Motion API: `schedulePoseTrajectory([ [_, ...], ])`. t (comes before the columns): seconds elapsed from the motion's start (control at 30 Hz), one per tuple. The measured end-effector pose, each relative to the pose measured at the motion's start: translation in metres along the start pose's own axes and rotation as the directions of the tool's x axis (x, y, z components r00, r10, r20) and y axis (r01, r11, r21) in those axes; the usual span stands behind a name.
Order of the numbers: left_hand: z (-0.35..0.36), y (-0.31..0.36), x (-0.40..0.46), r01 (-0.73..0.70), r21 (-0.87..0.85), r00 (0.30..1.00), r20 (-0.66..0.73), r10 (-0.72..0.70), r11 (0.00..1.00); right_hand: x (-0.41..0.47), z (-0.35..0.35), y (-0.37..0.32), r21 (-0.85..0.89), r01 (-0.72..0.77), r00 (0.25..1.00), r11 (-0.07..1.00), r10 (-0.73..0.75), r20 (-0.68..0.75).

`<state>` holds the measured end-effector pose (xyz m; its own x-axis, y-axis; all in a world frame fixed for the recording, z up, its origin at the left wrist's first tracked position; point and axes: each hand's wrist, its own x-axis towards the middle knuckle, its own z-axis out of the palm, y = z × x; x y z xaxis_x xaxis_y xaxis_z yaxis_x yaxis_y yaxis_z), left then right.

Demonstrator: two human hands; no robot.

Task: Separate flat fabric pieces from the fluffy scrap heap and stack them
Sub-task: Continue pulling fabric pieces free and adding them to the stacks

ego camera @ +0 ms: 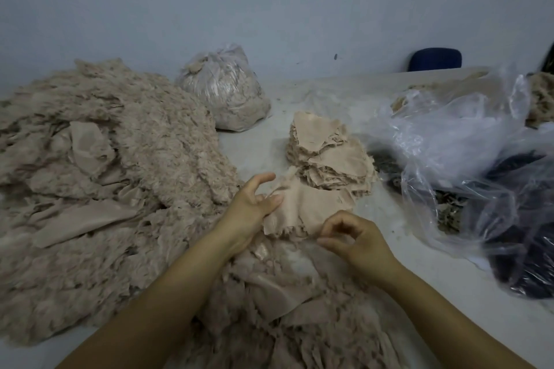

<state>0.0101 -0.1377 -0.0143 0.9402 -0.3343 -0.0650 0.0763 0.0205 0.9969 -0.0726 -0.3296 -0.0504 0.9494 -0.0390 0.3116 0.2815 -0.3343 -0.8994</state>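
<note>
Flat beige fabric piece (302, 208) just in front of stack (329, 156), touching stack's base. Left hand (251, 210) holding piece's left edge, fingers loosely curled. Right hand (356, 238) pinching frayed near edge. Fluffy heap (105, 189) left of stack. Risks: fluff clinging to piece, carried onto stack; leaning stack toppling if nudged.

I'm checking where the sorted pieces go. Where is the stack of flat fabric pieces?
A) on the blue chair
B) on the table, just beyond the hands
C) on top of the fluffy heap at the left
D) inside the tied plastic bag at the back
B: the stack sits on the bare table, just beyond the left hand and right hand, apart from the heap and the tied bag.
</note>
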Motion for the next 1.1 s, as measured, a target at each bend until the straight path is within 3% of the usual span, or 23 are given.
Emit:
schedulePoseTrajectory([
  [0.07, -0.002, 0.002, -0.002, -0.062, 0.024, 0.992, 0.111, 0.059, 0.998, 0.003, 0.001, -0.004, 0.345, -0.239, 0.969, 0.908, 0.245, 0.025],
  [0.1, 0.000, 0.000, -0.002, -0.067, 0.019, 0.987, 0.148, 0.064, 0.998, 0.006, 0.003, -0.006, 0.508, -0.388, 0.916, 0.769, 0.385, 0.115],
  [0.17, 0.007, -0.004, -0.003, -0.026, -0.048, 0.983, 0.180, 0.034, 0.999, 0.011, 0.009, -0.016, 0.594, -0.582, 0.800, 0.556, 0.524, 0.293],
  [0.23, 0.012, -0.007, -0.002, 0.065, -0.178, 0.982, 0.186, -0.032, 0.982, 0.015, 0.017, -0.021, 0.587, -0.623, 0.771, 0.517, 0.533, 0.348],
  [0.3, 0.014, -0.008, 0.000, 0.151, -0.285, 0.978, 0.181, -0.101, 0.947, 0.018, 0.023, -0.021, 0.630, -0.547, 0.815, 0.551, 0.521, 0.252],
  [0.37, 0.017, -0.010, 0.004, 0.206, -0.307, 0.973, 0.165, -0.161, 0.929, 0.020, 0.026, -0.020, 0.610, -0.437, 0.871, 0.661, 0.480, 0.104],
  [0.5, 0.028, -0.009, 0.014, 0.138, -0.101, 0.986, -0.082, -0.147, 0.985, 0.023, 0.028, -0.017, 0.526, -0.337, 0.921, 0.781, 0.390, 0.011],
  [0.63, 0.033, -0.012, 0.023, 0.087, 0.005, 0.970, -0.226, -0.084, 0.996, 0.025, 0.024, -0.015, 0.516, -0.322, 0.917, 0.793, 0.397, -0.037],
  [0.7, 0.035, -0.014, 0.024, 0.104, -0.073, 0.968, -0.219, -0.118, 0.992, 0.026, 0.022, -0.016, 0.507, -0.318, 0.917, 0.801, 0.395, -0.049],
  [0.77, 0.036, -0.011, 0.025, 0.190, -0.249, 0.969, -0.110, -0.223, 0.950, 0.028, 0.020, -0.016, 0.461, -0.287, 0.933, 0.840, 0.353, -0.062],
  [0.83, 0.035, -0.008, 0.026, 0.258, -0.316, 0.963, 0.006, -0.270, 0.913, 0.032, 0.018, -0.015, 0.379, -0.255, 0.957, 0.889, 0.289, -0.035],
  [0.87, 0.035, -0.008, 0.028, 0.246, -0.293, 0.967, 0.007, -0.255, 0.924, 0.033, 0.017, -0.015, 0.348, -0.245, 0.964, 0.905, 0.264, -0.008],
  [0.93, 0.038, -0.010, 0.034, 0.162, -0.174, 0.973, -0.137, -0.186, 0.971, 0.037, 0.016, -0.013, 0.305, -0.248, 0.966, 0.920, 0.256, 0.013],
  [1.0, 0.039, -0.012, 0.043, 0.045, -0.045, 0.960, -0.276, -0.055, 0.998, 0.045, 0.013, -0.008, 0.257, -0.267, 0.952, 0.929, 0.296, -0.079],
  [1.1, 0.040, -0.013, 0.058, -0.086, 0.287, 0.936, -0.305, 0.176, 0.954, 0.061, 0.003, 0.001, 0.188, -0.290, 0.906, 0.939, 0.332, -0.263],
])
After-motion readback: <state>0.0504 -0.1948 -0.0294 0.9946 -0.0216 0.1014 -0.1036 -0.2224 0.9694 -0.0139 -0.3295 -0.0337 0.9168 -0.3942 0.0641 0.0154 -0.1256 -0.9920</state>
